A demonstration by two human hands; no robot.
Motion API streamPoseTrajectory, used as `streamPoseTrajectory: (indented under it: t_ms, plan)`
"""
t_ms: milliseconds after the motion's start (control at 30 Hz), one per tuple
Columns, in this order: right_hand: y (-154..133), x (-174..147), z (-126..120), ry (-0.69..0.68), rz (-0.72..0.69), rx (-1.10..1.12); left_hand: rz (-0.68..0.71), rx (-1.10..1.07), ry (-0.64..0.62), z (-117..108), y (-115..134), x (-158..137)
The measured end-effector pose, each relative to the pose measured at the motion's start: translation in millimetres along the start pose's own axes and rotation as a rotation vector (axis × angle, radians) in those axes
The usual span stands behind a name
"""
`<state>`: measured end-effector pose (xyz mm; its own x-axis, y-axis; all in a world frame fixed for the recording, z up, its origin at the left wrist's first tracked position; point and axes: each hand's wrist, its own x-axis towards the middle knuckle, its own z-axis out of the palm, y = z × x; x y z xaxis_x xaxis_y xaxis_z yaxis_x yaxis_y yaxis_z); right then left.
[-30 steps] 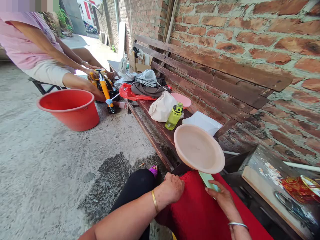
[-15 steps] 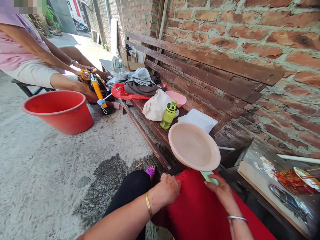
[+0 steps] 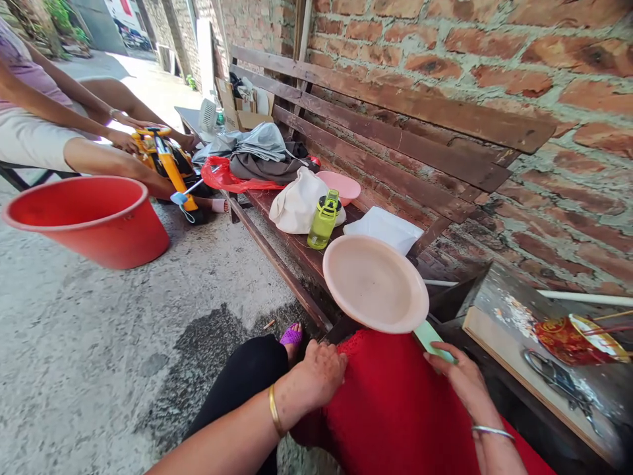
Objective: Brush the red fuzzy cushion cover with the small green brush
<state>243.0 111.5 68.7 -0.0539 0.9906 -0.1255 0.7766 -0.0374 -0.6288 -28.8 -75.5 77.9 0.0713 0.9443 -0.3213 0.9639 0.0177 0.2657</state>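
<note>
My left hand [image 3: 320, 375], with a gold bangle at its wrist, is closed at the left edge of the red cloth [image 3: 395, 402] spread over my lap. Its fingertips are partly hidden, but they seem to grip the cloth. My right hand [image 3: 462, 379] pinches a flat, light green bar [image 3: 431, 340] between thumb and fingers; what kind of thing it is I cannot tell. The bar's far end lies by the rim of a shallow pale pink basin [image 3: 373, 285], which stands at the near end of the wooden bench [image 3: 301, 249], just beyond the cloth.
On the bench are a green bottle [image 3: 322, 223], a white bag [image 3: 293, 204], a white sheet [image 3: 384, 227] and a pink bowl [image 3: 341, 187]. Scissors [image 3: 558, 382] lie on a board at right. A red tub [image 3: 103, 231] stands left, near a seated person [image 3: 44, 112].
My right hand has shifted right with the green bar, drawing it out from beneath the basin's rim. The left hand keeps its place on the cloth. The whole view has turned slightly right.
</note>
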Motion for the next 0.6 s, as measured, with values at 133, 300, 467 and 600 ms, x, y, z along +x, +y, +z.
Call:
streamPoseTrajectory:
  t_ms: [133, 300, 467, 600]
  plan:
    - [-20.1, 19.6, 44.6, -0.015, -0.015, 0.076, -0.013, -0.018, -0.036, 0.8, -2.7, 3.2]
    - [7.2, 18.0, 29.5, -0.005, 0.021, 0.043, -0.029, -0.006, -0.069, 1.9, -3.7, 11.4]
    - [70.8, -22.2, -48.2, 0.057, 0.140, -0.036, -0.049, 0.030, -0.100, -3.9, 1.5, 15.2]
    - [154.5, -69.4, -115.4, 0.197, 0.325, -0.068, -0.064, 0.057, -0.108, -10.0, 7.8, 17.6]
